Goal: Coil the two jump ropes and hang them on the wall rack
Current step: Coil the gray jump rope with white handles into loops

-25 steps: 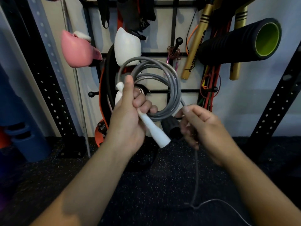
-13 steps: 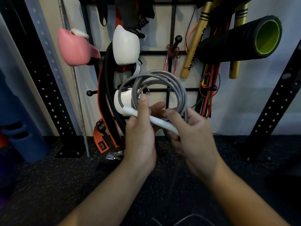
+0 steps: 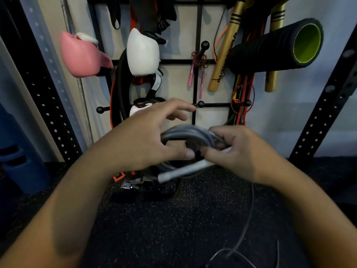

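Gripping the coiled grey jump rope (image 3: pixel 190 135) and its white handle (image 3: pixel 183 171), the right hand (image 3: pixel 241 151) holds the bundle low before the wall rack (image 3: pixel 195 61). Beside it the left hand (image 3: pixel 150 140) spreads its fingers loosely, thumb touching the coil. A pink jump rope (image 3: pixel 197 60) hangs on a peg.

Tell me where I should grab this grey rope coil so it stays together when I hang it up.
Probably grip the grey rope coil across its bundled strands, next to the white handle, where the right hand already pinches it. Come from the right side, fingers wrapped around all the loops. That leaves the far arc free to slip over a rack peg. The loose tail hangs to the floor.
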Demonstrator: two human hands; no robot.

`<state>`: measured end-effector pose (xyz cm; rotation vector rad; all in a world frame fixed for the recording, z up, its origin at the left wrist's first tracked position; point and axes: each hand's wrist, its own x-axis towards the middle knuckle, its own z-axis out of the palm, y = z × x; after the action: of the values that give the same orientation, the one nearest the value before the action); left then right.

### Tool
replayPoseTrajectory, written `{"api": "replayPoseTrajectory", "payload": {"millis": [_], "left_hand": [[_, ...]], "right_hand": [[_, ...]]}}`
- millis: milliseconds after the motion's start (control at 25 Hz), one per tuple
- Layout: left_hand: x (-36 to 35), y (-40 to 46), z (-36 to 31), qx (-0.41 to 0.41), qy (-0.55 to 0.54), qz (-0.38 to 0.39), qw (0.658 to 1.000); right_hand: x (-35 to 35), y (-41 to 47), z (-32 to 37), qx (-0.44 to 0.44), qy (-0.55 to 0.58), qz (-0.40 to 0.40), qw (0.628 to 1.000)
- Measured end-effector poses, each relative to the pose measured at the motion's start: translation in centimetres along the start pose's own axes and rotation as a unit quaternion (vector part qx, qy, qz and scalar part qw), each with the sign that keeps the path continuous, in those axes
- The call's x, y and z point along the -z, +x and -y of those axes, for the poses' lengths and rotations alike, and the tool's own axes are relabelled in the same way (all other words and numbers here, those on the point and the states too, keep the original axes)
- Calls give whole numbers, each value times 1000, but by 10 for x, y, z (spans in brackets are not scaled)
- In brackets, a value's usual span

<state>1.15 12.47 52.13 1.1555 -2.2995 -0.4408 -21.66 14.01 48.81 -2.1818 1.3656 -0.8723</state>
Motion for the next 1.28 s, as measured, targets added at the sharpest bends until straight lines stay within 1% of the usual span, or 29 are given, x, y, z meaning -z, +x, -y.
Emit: {"api": "replayPoseTrajectory", "payload": {"millis": [80,160,240,320,400,480,600,640,680,720,760,800,880,920,960,1000,1080,1120,1200,1280], "left_hand": [[-12,1,-12,-4,74,65,995],[-27,4,-16,0,101,103,990],[-35,7,-13,18,70,104,992],[-33,9,-6,36,34,107,993],[-28,10,-2,59,16,108,992],[-27,10,0,82,-6,103,991],[-27,7,2,74,-36,109,991],[-24,5,2,61,-64,110,990],[-22,4,3,48,-113,96,988],[-19,3,4,44,-186,62,980],[-17,3,7,50,-276,11,960],[-17,4,10,58,-373,-48,925],[-25,9,9,60,-530,-156,831],[-32,11,5,70,-574,-198,791],[-39,12,0,86,-597,-233,763],[-46,12,-7,103,-603,-259,747],[-62,10,-18,130,-589,-297,740],[-68,9,-19,143,-582,-310,738],[-75,8,-17,165,-579,-307,737],[-70,9,-12,168,-562,-293,755]], "right_hand": [[-8,0,2,13,-22,23,999],[-10,1,3,12,-39,21,999],[-11,2,2,15,-38,19,999],[-11,2,1,11,-13,8,1000],[-11,3,-1,-1,60,1,998],[-12,3,0,7,123,-18,992],[-16,3,8,41,112,-35,992],[-16,3,10,31,132,-36,990],[-14,3,10,7,190,-43,981],[-10,4,10,-29,265,-54,962],[-6,5,7,-55,324,-74,942],[-2,5,3,-71,348,-99,930],[-4,5,-5,-84,325,-130,933],[-10,4,-5,-86,315,-129,936],[-20,3,-1,-88,322,-121,935],[-30,1,5,-84,350,-117,925],[-48,-1,19,-43,410,-148,899],[-53,-1,22,-20,416,-172,893],[-55,1,24,3,411,-195,890],[-45,3,18,-11,387,-193,901]]}}
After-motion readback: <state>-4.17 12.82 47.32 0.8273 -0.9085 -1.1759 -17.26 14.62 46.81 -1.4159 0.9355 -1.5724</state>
